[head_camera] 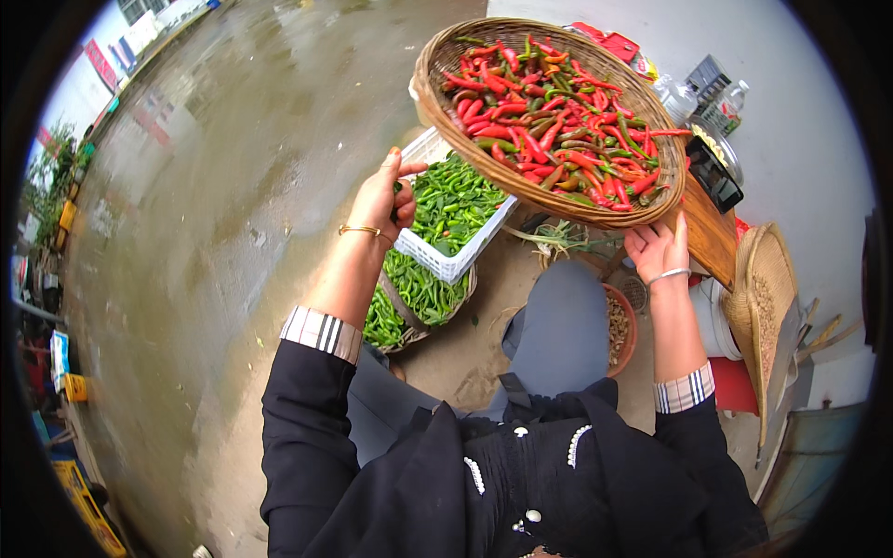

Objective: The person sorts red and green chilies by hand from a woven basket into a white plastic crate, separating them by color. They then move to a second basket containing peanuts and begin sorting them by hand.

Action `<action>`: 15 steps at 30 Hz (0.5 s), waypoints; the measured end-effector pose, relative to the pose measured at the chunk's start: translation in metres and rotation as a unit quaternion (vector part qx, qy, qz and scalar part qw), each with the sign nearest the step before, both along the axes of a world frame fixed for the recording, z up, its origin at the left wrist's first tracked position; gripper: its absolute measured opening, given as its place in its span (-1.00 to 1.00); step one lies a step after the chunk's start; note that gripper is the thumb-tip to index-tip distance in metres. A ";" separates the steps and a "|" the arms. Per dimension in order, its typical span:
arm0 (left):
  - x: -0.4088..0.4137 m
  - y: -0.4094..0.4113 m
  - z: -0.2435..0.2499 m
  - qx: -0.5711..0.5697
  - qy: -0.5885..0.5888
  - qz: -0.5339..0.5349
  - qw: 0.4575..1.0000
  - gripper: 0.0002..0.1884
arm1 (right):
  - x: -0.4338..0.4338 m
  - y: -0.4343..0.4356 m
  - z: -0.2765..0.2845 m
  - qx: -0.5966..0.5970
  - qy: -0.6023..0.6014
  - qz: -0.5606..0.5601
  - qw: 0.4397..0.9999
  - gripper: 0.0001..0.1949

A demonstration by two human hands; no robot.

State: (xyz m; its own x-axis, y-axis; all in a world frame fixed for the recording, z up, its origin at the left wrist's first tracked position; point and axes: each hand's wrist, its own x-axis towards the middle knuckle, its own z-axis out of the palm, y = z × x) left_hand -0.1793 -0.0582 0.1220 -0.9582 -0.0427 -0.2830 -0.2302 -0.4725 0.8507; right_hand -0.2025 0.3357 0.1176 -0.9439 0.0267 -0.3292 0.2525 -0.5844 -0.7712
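Observation:
A round wicker basket (pixel 446 132) full of red chili peppers (pixel 551 132), some green or brownish, is tilted in front of me. My right hand (pixel 657 250) is at its near right rim, palm up, fingertips hidden behind it; whether it grips the rim is unclear. My left hand (pixel 391 199) is raised left of the basket, fingers curled around a small dark green thing, perhaps a pepper. Beside it, a white plastic crate (pixel 453 265) holds green chili peppers (pixel 450 209). Partly under the crate stands a handled basket (pixel 408 307) with more green peppers (pixel 391 307).
At right are a wooden board (pixel 708 230), a smartphone (pixel 714 174), plastic bottles (pixel 729 104), a woven winnowing basket (pixel 750 279) and a white bucket (pixel 711 328). An orange-red bowl (pixel 631 335) stands beside my knee. Spring onions (pixel 558 237) lie beyond my knees. Wet concrete floor (pixel 202 209) extends left.

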 end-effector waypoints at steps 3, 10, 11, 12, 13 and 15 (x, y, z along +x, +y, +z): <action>0.023 -0.033 -0.022 0.076 0.051 0.079 0.993 -0.63 | 0.031 -0.021 -0.015 -0.012 -0.012 0.042 0.999 -0.46; 0.040 -0.111 -0.091 0.202 0.015 0.259 0.945 -0.68 | -0.008 -0.117 -0.069 0.263 0.053 0.336 0.903 -0.79; 0.039 -0.115 -0.094 0.193 -0.003 0.273 0.942 -0.68 | -0.023 -0.131 -0.083 0.329 0.081 0.349 0.874 -0.79; 0.038 -0.119 -0.098 0.182 -0.001 0.276 0.944 -0.68 | -0.043 -0.145 -0.101 0.372 0.076 0.356 0.854 -0.79; 0.032 -0.120 -0.101 0.177 -0.011 0.272 0.946 -0.70 | -0.068 -0.151 -0.126 0.417 0.069 0.357 0.833 -0.79; 0.026 -0.123 -0.105 0.175 -0.011 0.263 0.949 -0.73 | -0.143 -0.143 -0.205 0.475 0.130 0.334 0.804 -0.73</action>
